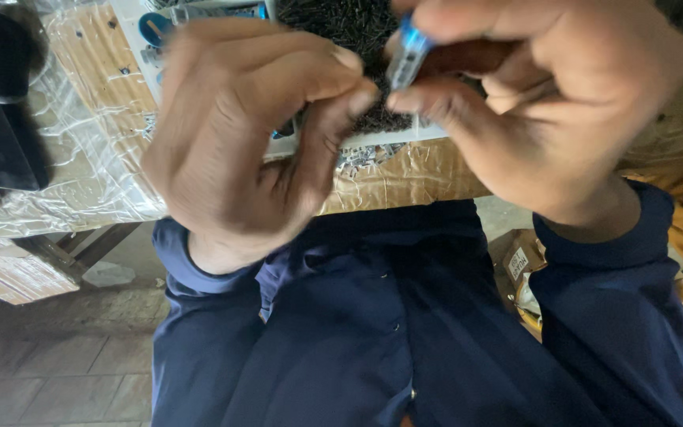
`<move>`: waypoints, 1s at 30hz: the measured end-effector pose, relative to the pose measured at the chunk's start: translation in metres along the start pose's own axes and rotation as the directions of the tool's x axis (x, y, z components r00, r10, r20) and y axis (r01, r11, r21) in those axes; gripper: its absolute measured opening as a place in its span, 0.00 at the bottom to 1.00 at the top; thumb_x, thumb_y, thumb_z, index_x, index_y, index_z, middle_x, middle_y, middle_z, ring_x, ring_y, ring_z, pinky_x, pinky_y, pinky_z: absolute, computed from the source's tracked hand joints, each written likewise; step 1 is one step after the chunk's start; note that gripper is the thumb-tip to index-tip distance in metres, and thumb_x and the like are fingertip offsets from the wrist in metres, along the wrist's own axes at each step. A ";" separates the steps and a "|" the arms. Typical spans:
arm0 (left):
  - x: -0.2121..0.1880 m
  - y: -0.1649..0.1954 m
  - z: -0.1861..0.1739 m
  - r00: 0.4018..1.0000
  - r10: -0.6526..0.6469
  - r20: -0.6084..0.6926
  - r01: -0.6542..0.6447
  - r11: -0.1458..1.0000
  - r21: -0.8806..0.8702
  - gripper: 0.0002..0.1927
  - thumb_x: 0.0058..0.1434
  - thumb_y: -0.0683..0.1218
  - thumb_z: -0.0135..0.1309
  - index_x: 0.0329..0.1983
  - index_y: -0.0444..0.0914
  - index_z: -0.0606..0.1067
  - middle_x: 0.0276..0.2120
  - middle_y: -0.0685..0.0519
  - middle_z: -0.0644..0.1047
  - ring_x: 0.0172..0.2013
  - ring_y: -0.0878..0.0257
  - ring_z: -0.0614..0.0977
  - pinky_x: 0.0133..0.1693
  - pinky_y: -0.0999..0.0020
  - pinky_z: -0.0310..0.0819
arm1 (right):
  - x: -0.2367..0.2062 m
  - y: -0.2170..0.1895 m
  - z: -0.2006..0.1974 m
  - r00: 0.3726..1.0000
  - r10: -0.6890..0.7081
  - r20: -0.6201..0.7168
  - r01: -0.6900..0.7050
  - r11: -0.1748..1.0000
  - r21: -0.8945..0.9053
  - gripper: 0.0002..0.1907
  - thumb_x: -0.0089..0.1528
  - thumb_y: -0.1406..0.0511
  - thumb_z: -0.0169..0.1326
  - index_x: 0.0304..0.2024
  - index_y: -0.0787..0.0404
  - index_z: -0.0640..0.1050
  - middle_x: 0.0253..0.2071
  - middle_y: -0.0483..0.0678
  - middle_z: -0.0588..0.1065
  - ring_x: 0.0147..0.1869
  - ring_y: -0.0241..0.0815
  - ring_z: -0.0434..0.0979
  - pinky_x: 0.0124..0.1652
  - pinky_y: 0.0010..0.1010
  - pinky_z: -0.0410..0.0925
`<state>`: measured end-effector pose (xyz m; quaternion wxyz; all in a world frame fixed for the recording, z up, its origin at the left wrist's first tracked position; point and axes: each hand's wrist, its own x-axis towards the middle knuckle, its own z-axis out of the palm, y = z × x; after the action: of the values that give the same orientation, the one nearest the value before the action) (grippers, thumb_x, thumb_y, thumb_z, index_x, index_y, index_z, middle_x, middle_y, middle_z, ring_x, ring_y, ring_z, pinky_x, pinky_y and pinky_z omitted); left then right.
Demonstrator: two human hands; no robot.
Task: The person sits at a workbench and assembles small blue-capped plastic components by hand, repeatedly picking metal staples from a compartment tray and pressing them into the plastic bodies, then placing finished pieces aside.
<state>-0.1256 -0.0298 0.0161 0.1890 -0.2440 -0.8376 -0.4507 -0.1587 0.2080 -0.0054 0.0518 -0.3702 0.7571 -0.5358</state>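
The surface point(405, 178), wrapped in crinkled clear plastic film over tan board, fills the upper part of the view. A white tray point(373, 139) sits on it at 12 o'clock, holding a dense heap of small dark parts point(341, 24); their exact kind is too blurred to tell. A few small grey pieces point(361, 156) lie loose on the film just below the tray's near rim. A cardboard carton point(519, 265) stands on the floor at 4 o'clock, between the person's dark-blue sleeves.

The left hand point(239, 134) occupies the 10 o'clock sector. Its thumb and forefinger are pinched closed, tips meeting near the centre top; whatever they hold is too small or too hidden to identify.

The right hand point(547, 103) occupies the 2 o'clock sector. Its fingers point(444, 107) are closed around a small blue-and-clear plastic piece point(407, 54), which stands tilted at 12 o'clock, over the tray and just beside the left fingertips.

Handling assessment: the plastic piece appears light and rigid, with a smooth moulded skin that is likely slippery under a fingertip grip. Thin clear sections could crack if squeezed hard. The soundest hold appears to be across its lower body, between thumb and forefinger, leaving the upper end exposed, as it is gripped here.
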 end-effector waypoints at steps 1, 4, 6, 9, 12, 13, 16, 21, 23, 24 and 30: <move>0.001 0.003 -0.001 0.998 -0.015 0.068 0.006 0.991 0.131 0.12 0.64 0.38 0.71 0.45 0.33 0.79 0.42 0.50 0.81 0.43 0.56 0.81 0.45 0.59 0.75 | -0.002 0.000 -0.001 1.000 0.026 -0.009 -0.026 1.000 0.006 0.13 0.66 0.75 0.65 0.44 0.80 0.73 0.48 0.67 0.79 0.36 0.38 0.82 0.32 0.25 0.73; -0.001 0.011 -0.006 0.976 -0.071 0.205 -0.008 0.932 0.362 0.13 0.64 0.38 0.70 0.48 0.34 0.79 0.44 0.52 0.80 0.42 0.54 0.76 0.45 0.56 0.67 | -0.004 0.003 0.002 0.998 -0.020 -0.056 0.021 0.999 0.028 0.13 0.72 0.74 0.66 0.40 0.72 0.72 0.50 0.63 0.78 0.45 0.44 0.85 0.42 0.29 0.82; -0.005 0.010 -0.006 0.977 -0.089 0.193 0.024 0.949 0.313 0.13 0.66 0.36 0.69 0.51 0.35 0.79 0.46 0.53 0.80 0.43 0.56 0.76 0.45 0.58 0.65 | -0.003 0.004 0.003 0.998 -0.039 -0.051 0.039 0.999 0.011 0.14 0.68 0.75 0.65 0.36 0.71 0.70 0.48 0.66 0.77 0.43 0.46 0.85 0.40 0.30 0.80; -0.013 0.006 -0.006 0.983 -0.134 0.128 0.120 0.986 0.111 0.13 0.68 0.33 0.67 0.53 0.35 0.78 0.49 0.52 0.80 0.45 0.58 0.79 0.46 0.63 0.70 | -0.001 0.003 0.001 0.998 -0.055 -0.037 0.055 0.998 -0.013 0.15 0.62 0.76 0.65 0.33 0.71 0.69 0.46 0.69 0.77 0.40 0.48 0.84 0.36 0.31 0.77; -0.020 0.005 -0.005 0.978 -0.192 0.077 0.202 0.966 -0.163 0.12 0.72 0.32 0.67 0.52 0.32 0.76 0.49 0.48 0.81 0.47 0.60 0.83 0.47 0.68 0.79 | 0.001 -0.001 -0.002 0.999 -0.002 0.046 0.003 1.000 -0.023 0.16 0.61 0.78 0.64 0.47 0.83 0.73 0.46 0.67 0.78 0.39 0.46 0.84 0.30 0.24 0.72; -0.022 0.005 -0.005 0.976 -0.208 0.066 0.218 0.948 -0.231 0.12 0.73 0.32 0.67 0.52 0.31 0.75 0.49 0.47 0.81 0.47 0.60 0.84 0.48 0.69 0.81 | 0.001 -0.001 -0.001 0.999 -0.008 0.048 0.008 1.000 0.010 0.17 0.63 0.79 0.63 0.50 0.82 0.71 0.49 0.68 0.76 0.43 0.48 0.85 0.36 0.26 0.75; -0.026 0.006 -0.003 0.966 -0.254 0.059 0.259 0.911 -0.321 0.12 0.73 0.33 0.65 0.53 0.29 0.73 0.49 0.42 0.81 0.48 0.59 0.86 0.50 0.71 0.85 | 0.000 0.000 0.004 0.997 -0.053 0.059 0.046 0.992 0.116 0.21 0.66 0.81 0.61 0.57 0.79 0.67 0.56 0.66 0.71 0.50 0.53 0.84 0.47 0.29 0.82; -0.029 0.005 -0.001 0.951 -0.300 0.075 0.305 0.868 -0.392 0.12 0.75 0.32 0.64 0.56 0.29 0.73 0.48 0.41 0.81 0.50 0.59 0.87 0.52 0.71 0.85 | 0.000 0.014 0.006 0.990 -0.135 0.040 0.124 0.972 0.199 0.22 0.62 0.81 0.62 0.55 0.78 0.68 0.53 0.64 0.72 0.48 0.51 0.82 0.43 0.28 0.79; -0.029 0.005 -0.001 0.959 -0.278 0.063 0.281 0.883 -0.376 0.13 0.74 0.32 0.65 0.55 0.29 0.73 0.47 0.42 0.81 0.49 0.59 0.86 0.51 0.71 0.85 | -0.001 0.014 0.005 0.991 -0.130 0.030 0.124 0.982 0.144 0.20 0.59 0.80 0.64 0.51 0.78 0.70 0.49 0.66 0.74 0.41 0.44 0.81 0.35 0.24 0.73; -0.028 0.005 -0.001 0.961 -0.271 0.056 0.272 0.890 -0.367 0.13 0.74 0.32 0.65 0.55 0.29 0.73 0.47 0.42 0.81 0.49 0.59 0.86 0.50 0.71 0.85 | -0.002 0.014 0.005 0.992 -0.123 0.024 0.119 0.986 0.119 0.20 0.58 0.80 0.64 0.50 0.79 0.72 0.47 0.66 0.75 0.38 0.41 0.80 0.33 0.23 0.70; -0.025 0.008 -0.001 0.960 -0.275 0.047 0.275 0.906 -0.321 0.14 0.69 0.32 0.66 0.51 0.28 0.72 0.45 0.41 0.80 0.46 0.58 0.86 0.47 0.71 0.85 | 0.006 0.016 0.004 0.978 -0.206 0.021 0.203 0.974 0.103 0.18 0.63 0.78 0.66 0.52 0.77 0.75 0.47 0.62 0.76 0.42 0.42 0.79 0.34 0.22 0.69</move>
<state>-0.1008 -0.0332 0.0082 0.0806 -0.1516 -0.7780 -0.6044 -0.1698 0.2035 -0.0187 0.0267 -0.4514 0.6863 -0.5697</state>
